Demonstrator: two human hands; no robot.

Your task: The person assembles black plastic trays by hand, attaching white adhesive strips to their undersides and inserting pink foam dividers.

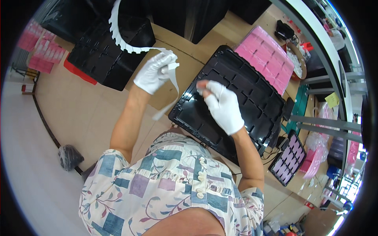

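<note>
The left hand [155, 72], in a white glove, has its fingers pinched on a white notched strip [121, 44]. The strip is up in the air, left of the black plastic tray [246, 88]. One part bends up past the black tray stack [108, 57]; a thin tail hangs down near the black tray's left corner.

The right hand [224, 106], also gloved, is over the left part of the black tray. Its fingertips are close together but blurry, so I can't tell if they hold something or touch the tray.

The strip looks light and bendy, and it might tear or crease. A soft pinch on its flat part seems best. The black tray looks thin, stiff and slick, so its raised rim looks like the good place to hold.

The pink wrapped stack [265, 59] sits right beside the black tray's upper right edge, so room looks tight there. The left edge seems to have more room for moving.
</note>
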